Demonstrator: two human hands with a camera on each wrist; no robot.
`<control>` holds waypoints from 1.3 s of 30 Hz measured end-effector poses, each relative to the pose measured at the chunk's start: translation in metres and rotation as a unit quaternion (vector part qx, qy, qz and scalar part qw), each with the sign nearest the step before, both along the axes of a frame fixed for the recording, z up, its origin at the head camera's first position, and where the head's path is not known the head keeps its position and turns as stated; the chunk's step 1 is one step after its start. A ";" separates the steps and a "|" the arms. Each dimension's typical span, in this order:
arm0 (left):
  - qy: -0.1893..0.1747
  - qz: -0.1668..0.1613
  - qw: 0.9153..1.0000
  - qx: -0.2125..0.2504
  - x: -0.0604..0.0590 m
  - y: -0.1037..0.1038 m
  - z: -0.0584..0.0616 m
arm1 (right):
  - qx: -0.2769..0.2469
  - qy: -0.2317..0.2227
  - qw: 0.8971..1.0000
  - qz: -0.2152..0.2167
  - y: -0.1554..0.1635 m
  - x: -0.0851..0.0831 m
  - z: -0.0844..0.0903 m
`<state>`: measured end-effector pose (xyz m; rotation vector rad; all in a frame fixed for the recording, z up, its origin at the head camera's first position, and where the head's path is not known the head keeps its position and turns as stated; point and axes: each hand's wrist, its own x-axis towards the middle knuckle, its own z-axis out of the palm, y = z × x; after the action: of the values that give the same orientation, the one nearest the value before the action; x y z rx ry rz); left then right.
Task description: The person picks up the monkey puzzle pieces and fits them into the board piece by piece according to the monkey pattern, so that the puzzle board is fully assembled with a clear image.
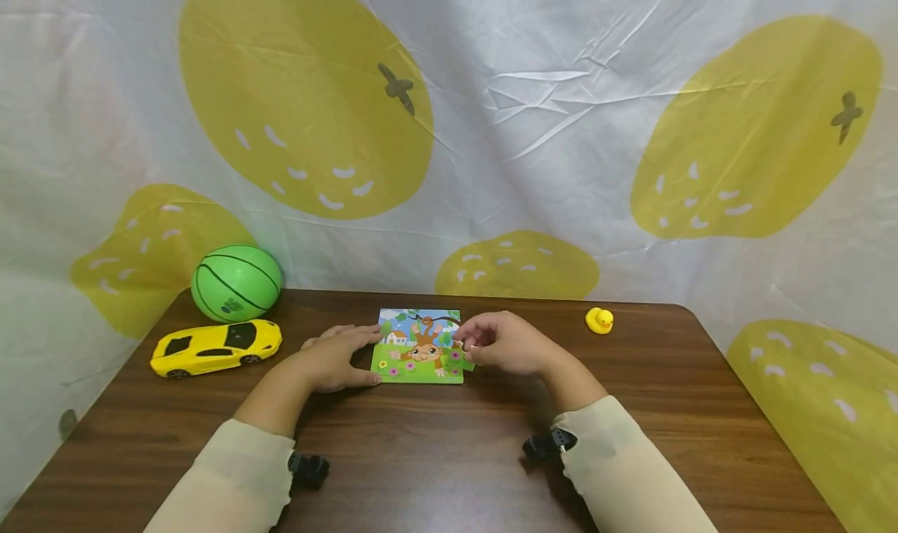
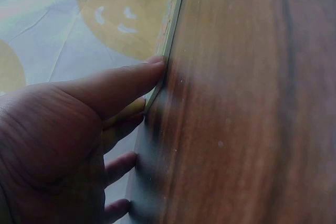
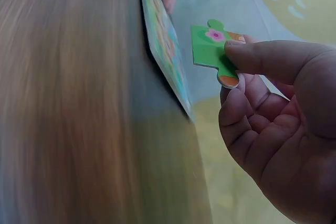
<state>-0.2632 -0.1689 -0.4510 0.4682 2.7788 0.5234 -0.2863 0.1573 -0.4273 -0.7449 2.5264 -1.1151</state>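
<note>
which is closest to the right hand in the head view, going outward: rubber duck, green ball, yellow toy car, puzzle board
From the right hand, which pinches a puzzle piece:
1. Puzzle board, just left of the hand, under its fingertips.
2. Rubber duck, to the right, near the table's back edge.
3. Green ball, far left at the back.
4. Yellow toy car, far left, in front of the ball; slightly farther.

Left hand [image 1: 337, 359] flat, right hand [image 1: 507, 343] seemingly pinching

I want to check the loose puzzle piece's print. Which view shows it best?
The right wrist view: the green puzzle piece, pinched by the right hand, shows its pink flower. The head view shows a sliver; the left wrist view, nothing.
</note>
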 end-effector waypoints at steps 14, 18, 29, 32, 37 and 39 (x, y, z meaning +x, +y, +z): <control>0.004 -0.005 1.000 0.005 0.000 -0.001 0.000 | 0.025 -0.018 0.998 0.049 -0.055 -0.013 -0.006; 0.005 -0.004 1.000 0.004 -0.001 -0.001 -0.001 | 0.025 -0.032 0.998 0.057 -0.063 -0.016 -0.007; 0.006 -0.003 1.000 0.005 -0.001 -0.001 0.000 | 0.019 -0.067 0.997 0.041 -0.072 -0.017 -0.014; 0.004 -0.004 1.000 0.006 0.000 -0.001 0.001 | 0.017 -0.077 0.996 0.035 -0.073 -0.017 -0.015; 0.002 -0.004 1.000 0.007 0.001 -0.001 0.002 | 0.039 -0.072 0.996 0.042 -0.076 -0.017 -0.015; 0.002 -0.005 1.000 0.007 0.001 0.000 0.003 | 0.063 -0.053 0.996 0.047 -0.076 -0.017 -0.016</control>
<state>-0.2623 -0.1693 -0.4484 0.4851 2.7762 0.5418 -0.3038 0.0809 -0.4434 -0.7423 2.4205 -0.9309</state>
